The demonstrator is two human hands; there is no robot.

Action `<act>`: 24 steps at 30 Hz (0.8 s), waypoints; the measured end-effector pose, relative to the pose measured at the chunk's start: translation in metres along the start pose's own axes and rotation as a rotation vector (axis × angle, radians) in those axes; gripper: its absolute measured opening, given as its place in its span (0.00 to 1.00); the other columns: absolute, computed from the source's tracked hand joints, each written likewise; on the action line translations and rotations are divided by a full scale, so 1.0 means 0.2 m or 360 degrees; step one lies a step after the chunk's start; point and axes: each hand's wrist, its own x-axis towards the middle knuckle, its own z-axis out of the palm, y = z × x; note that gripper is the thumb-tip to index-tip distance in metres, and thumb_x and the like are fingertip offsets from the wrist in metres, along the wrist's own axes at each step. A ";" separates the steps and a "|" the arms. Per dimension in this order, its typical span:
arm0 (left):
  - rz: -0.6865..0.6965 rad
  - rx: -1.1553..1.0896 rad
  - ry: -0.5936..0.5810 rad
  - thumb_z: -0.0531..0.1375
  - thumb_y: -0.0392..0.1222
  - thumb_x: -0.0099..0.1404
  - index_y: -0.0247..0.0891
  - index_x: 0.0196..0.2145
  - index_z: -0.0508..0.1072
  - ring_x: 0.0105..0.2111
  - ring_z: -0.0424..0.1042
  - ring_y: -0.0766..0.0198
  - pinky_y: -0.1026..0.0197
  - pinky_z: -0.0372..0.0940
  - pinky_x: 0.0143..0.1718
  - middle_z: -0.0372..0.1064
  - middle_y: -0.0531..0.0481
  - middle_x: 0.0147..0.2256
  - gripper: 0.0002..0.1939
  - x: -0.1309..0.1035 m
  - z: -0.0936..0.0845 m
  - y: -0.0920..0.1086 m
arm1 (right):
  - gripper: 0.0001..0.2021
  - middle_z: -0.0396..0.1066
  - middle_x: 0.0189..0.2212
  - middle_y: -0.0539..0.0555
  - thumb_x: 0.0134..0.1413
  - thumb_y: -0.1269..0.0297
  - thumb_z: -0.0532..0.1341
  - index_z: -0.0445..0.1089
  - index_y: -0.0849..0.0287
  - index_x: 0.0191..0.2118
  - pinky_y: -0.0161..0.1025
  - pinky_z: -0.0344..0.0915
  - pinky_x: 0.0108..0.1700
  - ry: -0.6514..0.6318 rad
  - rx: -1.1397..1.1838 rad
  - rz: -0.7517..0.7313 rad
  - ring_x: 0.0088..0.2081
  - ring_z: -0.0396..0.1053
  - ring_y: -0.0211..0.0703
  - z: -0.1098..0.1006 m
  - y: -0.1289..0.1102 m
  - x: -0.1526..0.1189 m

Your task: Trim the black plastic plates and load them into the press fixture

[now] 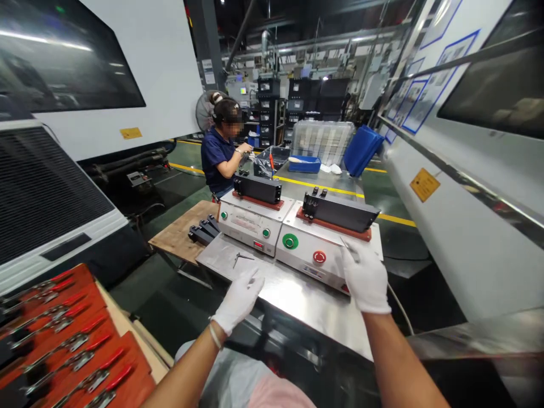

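Note:
My left hand (240,297), in a white glove, hovers over the front edge of the metal table with loosely curled fingers apart and nothing visible in them. Just beyond it lies a small black hex key (242,258). My right hand (366,279), also gloved, is raised at the right end of the control box (304,265). A thin pointed piece (344,242) sticks out from its fingers; its kind is unclear. Behind that hand, a long black housing (340,212) rests on a red fixture. A second black housing (259,188) sits on the left box.
A co-worker (219,150) handles a part at the far left of the table. Black parts (204,229) lie on a wooden table. Red-handled toggle clamps (96,334) fill an orange board at lower left. A blue tray (304,164) stands at the back. White machines flank both sides.

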 end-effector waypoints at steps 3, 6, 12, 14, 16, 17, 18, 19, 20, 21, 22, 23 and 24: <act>0.0342 0.0451 -0.0104 0.55 0.45 0.63 0.27 0.60 0.63 0.58 0.63 0.51 0.47 0.57 0.60 0.64 0.33 0.57 0.30 0.18 0.21 -0.02 | 0.25 0.73 0.41 0.66 0.55 0.51 0.52 0.75 0.65 0.45 0.49 0.65 0.46 0.0070 -0.0182 0.0199 0.44 0.68 0.57 0.00 0.22 -0.23; 0.0497 0.0711 -0.0075 0.56 0.46 0.62 0.30 0.62 0.60 0.59 0.62 0.50 0.48 0.59 0.58 0.61 0.33 0.58 0.32 0.31 0.37 0.00 | 0.25 0.73 0.37 0.65 0.56 0.50 0.51 0.76 0.66 0.41 0.48 0.65 0.44 -0.0049 -0.0145 0.0297 0.42 0.69 0.55 0.03 0.34 -0.29; 0.0615 0.1124 -0.0016 0.56 0.48 0.63 0.31 0.63 0.56 0.56 0.62 0.47 0.47 0.60 0.56 0.61 0.35 0.58 0.34 0.41 0.47 0.03 | 0.21 0.70 0.29 0.59 0.52 0.48 0.55 0.72 0.62 0.28 0.45 0.64 0.37 0.0078 -0.0107 0.0564 0.32 0.68 0.50 0.06 0.33 -0.27; 0.0645 0.1268 0.0005 0.55 0.48 0.64 0.29 0.63 0.56 0.52 0.64 0.47 0.47 0.61 0.52 0.63 0.35 0.56 0.34 0.41 0.48 0.04 | 0.19 0.67 0.26 0.57 0.51 0.49 0.56 0.71 0.61 0.25 0.44 0.63 0.35 0.0119 -0.0124 0.0594 0.32 0.67 0.49 0.06 0.31 -0.27; 0.0663 0.1405 0.0010 0.54 0.48 0.65 0.26 0.63 0.56 0.48 0.66 0.47 0.47 0.62 0.49 0.65 0.34 0.54 0.33 0.40 0.49 0.06 | 0.18 0.66 0.25 0.56 0.51 0.50 0.57 0.70 0.61 0.24 0.43 0.62 0.35 0.0161 -0.0157 0.0604 0.32 0.67 0.49 0.07 0.29 -0.26; 0.0672 0.1464 0.0001 0.54 0.48 0.65 0.25 0.62 0.56 0.46 0.66 0.47 0.47 0.61 0.47 0.66 0.33 0.53 0.33 0.41 0.49 0.07 | 0.17 0.65 0.24 0.55 0.50 0.50 0.57 0.69 0.60 0.24 0.43 0.62 0.35 0.0174 -0.0167 0.0612 0.33 0.67 0.49 0.07 0.29 -0.25; 0.0680 0.1510 -0.0009 0.54 0.47 0.65 0.24 0.62 0.57 0.45 0.66 0.47 0.47 0.61 0.46 0.66 0.33 0.52 0.33 0.42 0.50 0.08 | 0.17 0.65 0.23 0.55 0.50 0.51 0.58 0.69 0.60 0.24 0.43 0.62 0.35 0.0182 -0.0171 0.0642 0.32 0.67 0.49 0.08 0.29 -0.25; 0.0683 0.1539 -0.0023 0.54 0.47 0.65 0.23 0.62 0.57 0.45 0.66 0.46 0.47 0.61 0.45 0.66 0.32 0.51 0.33 0.43 0.51 0.09 | 0.16 0.65 0.23 0.54 0.49 0.51 0.59 0.68 0.60 0.23 0.43 0.62 0.36 0.0181 -0.0175 0.0699 0.31 0.67 0.49 0.08 0.30 -0.24; 0.0677 0.1553 -0.0041 0.54 0.47 0.65 0.22 0.62 0.57 0.45 0.66 0.46 0.46 0.61 0.45 0.66 0.31 0.50 0.33 0.44 0.51 0.11 | 0.16 0.65 0.22 0.53 0.48 0.51 0.59 0.68 0.59 0.23 0.44 0.63 0.36 0.0161 -0.0175 0.0770 0.31 0.67 0.48 0.08 0.30 -0.24; 0.0666 0.1551 -0.0063 0.54 0.48 0.65 0.20 0.61 0.57 0.45 0.66 0.45 0.46 0.61 0.45 0.67 0.31 0.49 0.34 0.45 0.51 0.12 | 0.15 0.66 0.23 0.53 0.47 0.52 0.60 0.69 0.60 0.24 0.44 0.63 0.37 0.0135 -0.0167 0.0844 0.31 0.67 0.48 0.08 0.30 -0.24; 0.0653 0.1530 -0.0084 0.54 0.49 0.65 0.19 0.61 0.58 0.45 0.66 0.44 0.45 0.62 0.45 0.67 0.30 0.49 0.35 0.46 0.51 0.13 | 0.14 0.67 0.24 0.54 0.47 0.52 0.60 0.69 0.60 0.26 0.44 0.64 0.38 0.0108 -0.0145 0.0908 0.31 0.68 0.49 0.07 0.30 -0.24; 0.0640 0.1489 -0.0101 0.54 0.50 0.65 0.19 0.61 0.58 0.45 0.67 0.44 0.45 0.62 0.44 0.68 0.30 0.48 0.35 0.46 0.50 0.13 | 0.14 0.69 0.26 0.54 0.47 0.53 0.61 0.71 0.60 0.28 0.45 0.65 0.40 0.0086 -0.0105 0.0943 0.33 0.69 0.49 0.07 0.29 -0.25; 0.0634 0.1426 -0.0118 0.54 0.51 0.65 0.20 0.61 0.59 0.45 0.67 0.44 0.45 0.63 0.45 0.68 0.31 0.47 0.35 0.45 0.48 0.13 | 0.14 0.71 0.29 0.56 0.47 0.53 0.61 0.72 0.61 0.31 0.46 0.65 0.42 0.0070 -0.0045 0.0936 0.35 0.70 0.50 0.06 0.27 -0.26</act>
